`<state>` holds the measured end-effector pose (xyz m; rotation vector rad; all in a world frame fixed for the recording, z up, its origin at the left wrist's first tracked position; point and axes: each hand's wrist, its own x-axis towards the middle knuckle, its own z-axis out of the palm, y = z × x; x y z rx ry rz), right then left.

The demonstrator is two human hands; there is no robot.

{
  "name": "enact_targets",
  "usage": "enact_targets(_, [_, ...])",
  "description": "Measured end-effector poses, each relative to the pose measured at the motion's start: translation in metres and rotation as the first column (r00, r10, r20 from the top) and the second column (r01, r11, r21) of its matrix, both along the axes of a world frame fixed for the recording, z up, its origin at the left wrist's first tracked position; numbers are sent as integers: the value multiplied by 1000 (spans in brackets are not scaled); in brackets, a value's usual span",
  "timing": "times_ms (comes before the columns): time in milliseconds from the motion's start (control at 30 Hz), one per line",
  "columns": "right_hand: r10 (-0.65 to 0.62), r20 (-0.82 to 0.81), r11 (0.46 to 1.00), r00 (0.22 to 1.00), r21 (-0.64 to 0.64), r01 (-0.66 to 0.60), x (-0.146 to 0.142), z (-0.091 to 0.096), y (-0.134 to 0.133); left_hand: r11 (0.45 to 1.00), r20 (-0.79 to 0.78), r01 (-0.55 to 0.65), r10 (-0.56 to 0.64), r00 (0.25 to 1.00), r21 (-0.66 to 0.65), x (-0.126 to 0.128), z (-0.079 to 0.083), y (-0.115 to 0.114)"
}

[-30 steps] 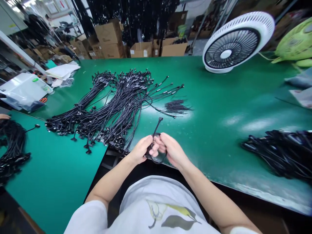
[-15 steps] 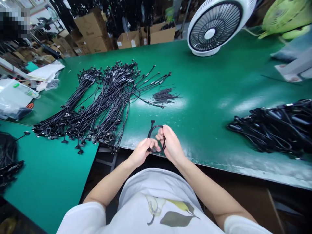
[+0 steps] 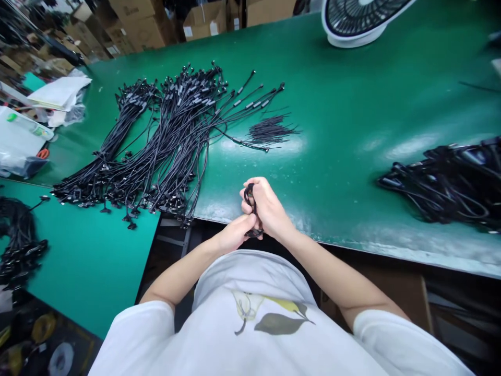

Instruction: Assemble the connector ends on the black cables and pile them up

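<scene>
My right hand [image 3: 266, 209] is closed around a coiled black cable [image 3: 249, 196] at the near edge of the green table [image 3: 352, 130]. My left hand [image 3: 234, 235] sits just below it, fingers pinched on the lower end of the same coil. Most of the coil is hidden inside my right fist. A large spread of straight black cables [image 3: 164, 141] lies on the table to the left. A small bunch of thin black ties [image 3: 270, 130] lies beyond my hands.
A heap of coiled black cables [image 3: 446, 180] lies at the right. A white fan [image 3: 360, 21] stands at the far edge. A second green table [image 3: 78, 261] at the left carries more cables [image 3: 19, 240]. Plastic bags and paper [image 3: 35, 115] sit far left, cardboard boxes behind.
The cable's loose end has been wound in; the open loop between my hands is now a tight coil in my right fist. The view has tipped downward.
</scene>
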<state>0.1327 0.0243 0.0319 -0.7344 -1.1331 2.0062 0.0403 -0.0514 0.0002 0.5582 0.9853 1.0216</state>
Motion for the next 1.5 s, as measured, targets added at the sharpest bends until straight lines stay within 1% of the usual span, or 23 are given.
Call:
enact_targets(100, [63,-9,994,998,-92,-63,1,4,6,996,-123,-44,53,991,79,5,-10,2])
enact_targets(167, [84,-12,993,996,-81,-85,1,6,8,991,-166,-54,73,983,120,6,-10,4])
enact_targets(233, [109,-9,994,994,-12,-109,1,5,9,994,-145,24,-7,989,110,6,-6,7])
enact_targets(300, [157,10,987,988,40,-158,0,2,10,985,-100,158,-150,984,73,3,-1,10])
enact_targets(400, [184,34,983,982,14,-185,2,-3,14,964,-90,262,-257,962,52,-4,5,12])
enact_targets(500, [168,14,986,986,-13,-168,7,-1,23,964,-100,263,-257,961,49,-9,6,12])
enact_targets(600, [165,-37,978,986,-123,-169,11,3,31,958,-80,281,-277,958,51,-8,6,10])
enact_targets(700, [50,-69,979,996,-194,-62,7,4,29,983,13,184,-184,983,24,-3,8,9])
enact_targets(833, [2,-1,997,1000,-82,-2,1,-4,25,991,161,116,-104,981,-67,3,11,11])
enact_targets(900, [-46,103,995,994,94,37,5,-9,28,990,137,104,-90,986,-93,3,10,12])
enact_targets(933, [-104,171,966,980,252,59,10,-12,32,992,106,76,-66,992,-101,2,9,13])
enact_targets(967, [-160,236,894,959,447,39,16,-13,36,994,72,42,-34,997,-104,0,7,14])
enact_targets(1000, [-204,295,767,933,641,-35,23,-14,41,995,35,10,-6,999,-97,-3,5,15])
enact_targets(1033, [-232,355,594,906,789,-157,30,-14,46,997,-5,-12,12,1000,-76,-6,3,15])
enact_targets(1067, [-248,418,401,874,866,-300,38,-14,50,999,-57,-18,15,998,-44,-10,2,16])
enact_targets(1100, [-265,479,217,837,875,-432,45,-13,52,1000,-124,2,-3,992,-7,-13,0,17])
enact_targets(1133, [-291,528,65,798,843,-534,51,-12,54,999,-211,46,-39,977,28,-16,-1,18])
enact_targets(1167, [-329,560,-47,760,794,-606,56,-11,55,993,-311,103,-81,947,55,-18,0,20])
enact_targets(1200, [-366,578,-129,729,745,-655,60,-10,54,984,-409,165,-124,904,68,-20,0,21])
enact_targets(1267, [-396,586,-250,707,672,-697,65,-10,52,960,-566,271,-188,803,66,-20,4,26])
enact_targets(1333, [-392,591,-300,705,642,-705,66,-13,50,943,-648,328,-216,731,56,-18,9,31])
enact_targets(1400, [-370,634,-280,679,621,-732,67,-19,51,934,-664,356,-239,709,43,-16,10,37])
enact_targets(1500, [-315,727,-235,610,563,-792,65,-25,57,940,-532,341,-275,801,29,-16,7,47])
